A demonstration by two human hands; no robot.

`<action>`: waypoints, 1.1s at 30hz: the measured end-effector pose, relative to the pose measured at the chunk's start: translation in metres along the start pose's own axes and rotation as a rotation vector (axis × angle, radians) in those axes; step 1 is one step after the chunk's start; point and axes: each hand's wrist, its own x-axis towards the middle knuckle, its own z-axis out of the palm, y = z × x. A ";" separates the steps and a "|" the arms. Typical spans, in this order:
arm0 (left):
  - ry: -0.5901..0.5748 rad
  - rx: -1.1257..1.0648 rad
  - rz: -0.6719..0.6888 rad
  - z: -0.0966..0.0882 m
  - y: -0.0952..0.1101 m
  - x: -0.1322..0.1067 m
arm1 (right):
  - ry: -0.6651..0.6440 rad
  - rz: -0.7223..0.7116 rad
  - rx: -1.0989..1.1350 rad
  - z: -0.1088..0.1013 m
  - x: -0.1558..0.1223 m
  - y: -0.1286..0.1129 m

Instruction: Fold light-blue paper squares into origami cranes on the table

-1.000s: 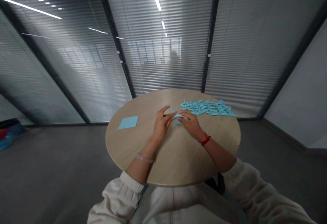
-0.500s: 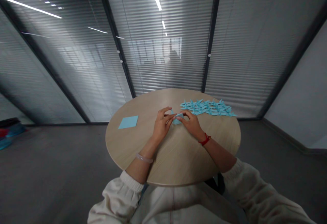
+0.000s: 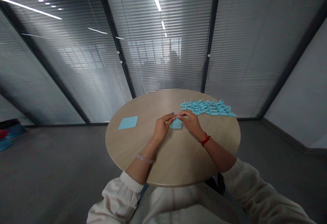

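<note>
A small light-blue folded paper [image 3: 176,124] lies flat on the round wooden table [image 3: 173,162], just beyond the middle. My left hand [image 3: 161,129] rests at its left edge and my right hand [image 3: 191,124] at its right edge. Fingertips of both hands meet along the paper's far edge and press it down, fingers together. A pale bracelet circles my left wrist and a red cord my right wrist.
A stack of flat blue paper squares [image 3: 128,122] lies at the table's left. Several folded blue paper cranes [image 3: 206,107] are spread along the far right of the table. Glass walls with blinds [image 3: 163,46] stand behind, and grey floor surrounds the table.
The blue paper, held up between my fingers a second ago, now lies flat on the table with both hands pressing its far edge.
</note>
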 end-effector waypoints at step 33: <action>0.120 -0.072 -0.082 -0.005 0.013 -0.004 | -0.041 0.079 0.100 0.002 -0.001 0.001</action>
